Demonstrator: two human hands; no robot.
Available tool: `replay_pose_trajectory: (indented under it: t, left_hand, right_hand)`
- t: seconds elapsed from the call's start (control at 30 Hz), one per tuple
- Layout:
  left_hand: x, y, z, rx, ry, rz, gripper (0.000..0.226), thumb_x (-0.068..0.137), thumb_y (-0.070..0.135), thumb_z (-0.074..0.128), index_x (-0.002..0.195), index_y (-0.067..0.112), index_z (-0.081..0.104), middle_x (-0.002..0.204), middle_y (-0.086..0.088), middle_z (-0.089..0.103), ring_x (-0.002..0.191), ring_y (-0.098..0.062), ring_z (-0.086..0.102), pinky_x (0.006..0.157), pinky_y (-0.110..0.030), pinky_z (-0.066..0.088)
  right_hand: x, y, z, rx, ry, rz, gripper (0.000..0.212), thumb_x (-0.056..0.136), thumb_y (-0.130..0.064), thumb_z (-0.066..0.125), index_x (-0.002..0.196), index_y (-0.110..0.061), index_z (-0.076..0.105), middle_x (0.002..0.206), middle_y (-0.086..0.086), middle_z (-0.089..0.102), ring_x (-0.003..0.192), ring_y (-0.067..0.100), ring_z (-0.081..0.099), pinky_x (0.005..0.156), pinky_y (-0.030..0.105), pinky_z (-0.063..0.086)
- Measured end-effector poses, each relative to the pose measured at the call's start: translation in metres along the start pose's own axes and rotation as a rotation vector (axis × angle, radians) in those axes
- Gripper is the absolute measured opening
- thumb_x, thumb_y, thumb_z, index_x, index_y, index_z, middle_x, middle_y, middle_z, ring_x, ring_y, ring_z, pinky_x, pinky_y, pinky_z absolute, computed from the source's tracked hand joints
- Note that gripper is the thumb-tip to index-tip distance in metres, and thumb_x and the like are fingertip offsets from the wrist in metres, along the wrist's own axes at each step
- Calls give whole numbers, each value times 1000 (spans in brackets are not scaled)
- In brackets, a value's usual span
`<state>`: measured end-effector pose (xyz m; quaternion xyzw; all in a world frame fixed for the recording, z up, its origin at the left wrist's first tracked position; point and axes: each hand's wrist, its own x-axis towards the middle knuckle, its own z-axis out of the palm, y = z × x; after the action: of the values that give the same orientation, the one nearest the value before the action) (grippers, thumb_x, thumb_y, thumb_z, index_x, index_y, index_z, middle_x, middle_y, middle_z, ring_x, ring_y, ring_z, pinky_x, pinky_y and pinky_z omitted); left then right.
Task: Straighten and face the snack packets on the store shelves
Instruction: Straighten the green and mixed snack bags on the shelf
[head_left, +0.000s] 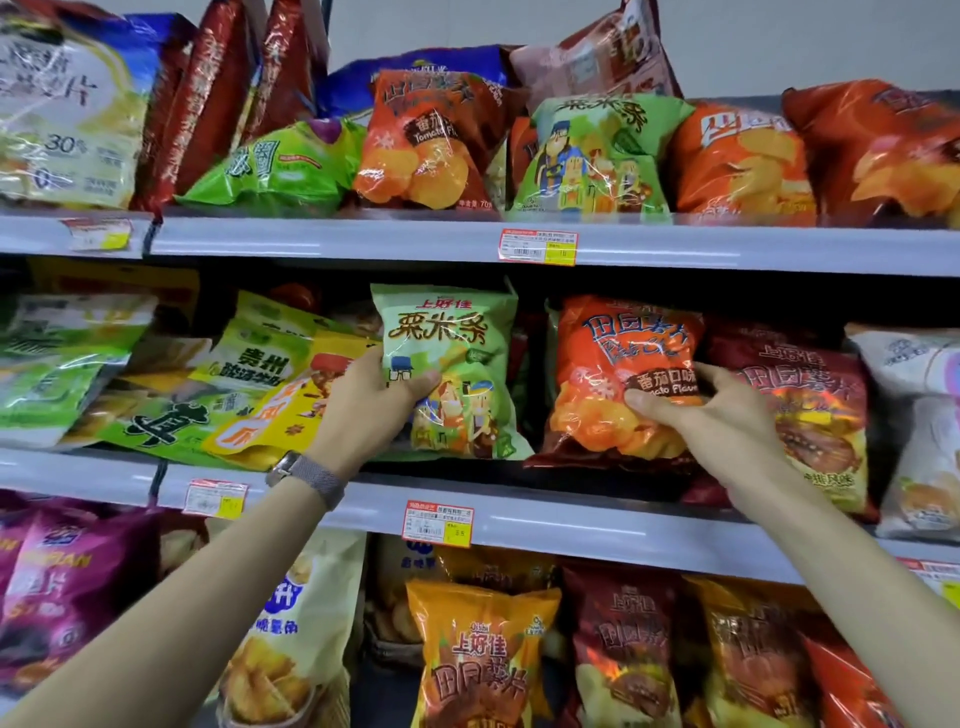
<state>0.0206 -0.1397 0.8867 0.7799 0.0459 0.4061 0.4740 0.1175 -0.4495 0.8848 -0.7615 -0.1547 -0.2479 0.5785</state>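
Observation:
On the middle shelf (571, 514) a light green snack packet (457, 332) stands upright, facing out. My left hand (369, 405) grips its left edge, thumb across the front. Beside it to the right stands an orange tomato-flavour chip packet (613, 353), also facing out. My right hand (701, 410) holds its right side, thumb on the front and fingers behind. A dark red chip packet (810, 405) stands just right of that hand.
Left of the green packet, yellow and green packets (249, 379) lie tilted and overlapping. The top shelf (363, 239) carries leaning orange and green bags. The bottom shelf holds an upright orange bag (478, 649), red bags and purple bags (67, 587). Price tags (438, 525) line the shelf edges.

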Motion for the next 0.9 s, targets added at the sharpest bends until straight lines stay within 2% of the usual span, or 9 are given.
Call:
replay_pose_trajectory:
  t: [0.07, 0.2, 0.33, 0.4, 0.47, 0.57, 0.63, 0.73, 0.9]
  left_hand:
    - [-6, 2, 2, -70, -16, 12, 25, 97, 35, 75, 116, 21, 68, 97, 5, 81, 78, -12, 79, 65, -38, 66]
    - [-12, 8, 4, -81, -80, 41, 20, 96, 40, 74, 112, 28, 71, 97, 7, 82, 85, -14, 80, 71, -44, 67]
    - [-21, 16, -2, 79, -8, 143, 18, 98, 46, 70, 107, 30, 70, 88, 11, 79, 77, -5, 75, 69, -35, 63]
    - [-27, 16, -11, 133, 48, 154, 19, 98, 49, 69, 105, 31, 69, 85, 13, 76, 76, -7, 73, 66, -35, 61]
    - [-32, 12, -23, 135, 85, 132, 21, 97, 49, 69, 103, 29, 69, 84, 13, 75, 75, -5, 72, 67, -35, 59]
    - [-39, 2, -43, 120, 133, 98, 21, 98, 49, 68, 100, 29, 69, 85, 8, 76, 78, -12, 73, 74, -41, 61]
    - [-43, -2, -57, 106, 178, 84, 20, 98, 48, 68, 101, 29, 70, 87, 9, 76, 81, -12, 73, 74, -38, 60]
    - [-47, -10, -78, 115, 237, 68, 20, 99, 45, 68, 104, 27, 71, 86, 14, 74, 72, 7, 68, 60, -14, 48]
    - [-58, -19, -106, 114, 304, 36, 28, 96, 51, 68, 108, 26, 72, 92, 12, 77, 82, -2, 71, 67, -26, 49]
  right_hand:
    - [3, -4, -7, 29, -14, 8, 108, 46, -62, 96, 139, -23, 59, 109, -6, 76, 95, 17, 75, 88, 39, 60]
    - [2, -9, -18, 70, -113, 35, 70, 71, -29, 93, 133, -13, 64, 100, -2, 77, 68, 1, 74, 54, 13, 53]
    - [-2, -2, -21, 16, -109, 31, 73, 65, -37, 94, 129, -15, 67, 100, -3, 79, 84, 15, 77, 76, 31, 60]
    - [-6, 0, -17, -17, -90, 18, 88, 61, -45, 96, 136, -17, 61, 106, -3, 77, 92, 18, 75, 84, 36, 60]
    - [-10, 2, -9, -25, -35, 0, 112, 47, -65, 94, 143, -22, 55, 113, -5, 75, 99, 19, 74, 91, 43, 60]
    - [-14, 6, 11, -20, -2, -36, 118, 41, -79, 87, 143, -29, 53, 119, -9, 73, 105, 18, 72, 95, 47, 59]
    - [-20, 1, 31, 0, -5, -53, 109, 51, -73, 90, 143, -29, 53, 121, -8, 72, 108, 18, 71, 98, 47, 58]
    - [-29, -10, 63, 17, -16, -78, 95, 66, -57, 91, 147, -27, 50, 119, -7, 73, 112, 17, 68, 103, 46, 54]
    - [-41, -33, 116, 49, -69, -109, 95, 78, -50, 86, 155, -23, 37, 131, -4, 68, 121, 19, 61, 106, 39, 47]
